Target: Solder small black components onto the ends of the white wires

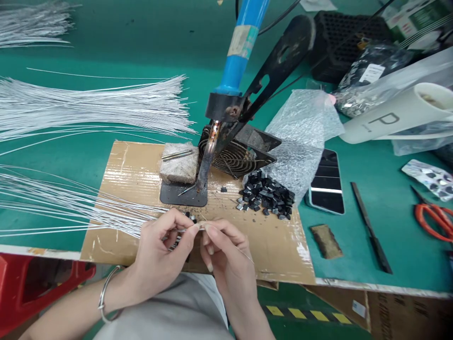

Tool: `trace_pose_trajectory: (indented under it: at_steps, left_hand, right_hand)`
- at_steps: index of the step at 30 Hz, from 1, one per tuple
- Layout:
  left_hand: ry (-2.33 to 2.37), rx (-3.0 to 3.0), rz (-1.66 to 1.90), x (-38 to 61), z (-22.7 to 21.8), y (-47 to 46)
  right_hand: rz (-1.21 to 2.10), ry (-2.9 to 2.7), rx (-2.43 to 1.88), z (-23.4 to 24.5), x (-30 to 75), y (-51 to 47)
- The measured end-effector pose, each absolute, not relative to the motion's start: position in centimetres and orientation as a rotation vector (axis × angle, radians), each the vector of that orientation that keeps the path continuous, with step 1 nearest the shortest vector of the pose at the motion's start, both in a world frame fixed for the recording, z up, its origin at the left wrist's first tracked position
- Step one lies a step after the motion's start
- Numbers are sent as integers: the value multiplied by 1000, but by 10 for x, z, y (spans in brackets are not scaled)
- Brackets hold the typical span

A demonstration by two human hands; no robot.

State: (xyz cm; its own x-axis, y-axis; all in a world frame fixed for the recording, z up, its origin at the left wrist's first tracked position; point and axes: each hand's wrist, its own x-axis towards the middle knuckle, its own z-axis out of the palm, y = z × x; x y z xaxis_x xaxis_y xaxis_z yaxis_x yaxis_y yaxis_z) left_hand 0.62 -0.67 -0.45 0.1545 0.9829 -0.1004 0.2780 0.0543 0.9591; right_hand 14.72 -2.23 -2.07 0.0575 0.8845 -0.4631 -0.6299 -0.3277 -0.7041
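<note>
My left hand (161, 257) and my right hand (230, 252) meet over the front of a cardboard sheet (130, 160). Each has thumb and forefinger closed on a thin wire (245, 254), whose loose end trails below the right hand; the exact grip point is hidden by the fingertips. Beneath and left of the left hand lies a bundle of white wires (120, 215), with small black pieces (191, 216) partly covered there. Above the hands, a blue-handled soldering iron (233, 61) hangs in a black bracket (279, 61), tip pointing down.
Behind the hands stand a whitish block (179, 165) on a dark pad (184, 196) and a small fan (237, 156). Black parts (269, 196) are heaped at right, near bubble wrap (297, 132), a phone (325, 182), a file (371, 231) and scissors (433, 219). More wires (95, 104) lie left.
</note>
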Motion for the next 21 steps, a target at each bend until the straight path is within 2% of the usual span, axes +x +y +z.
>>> trace_pose_trajectory:
  at_steps: [21]
  left_hand:
    - [1222,1101,853,8,13,4]
  right_hand:
    - [1520,-516,-1070,-23,154,-22]
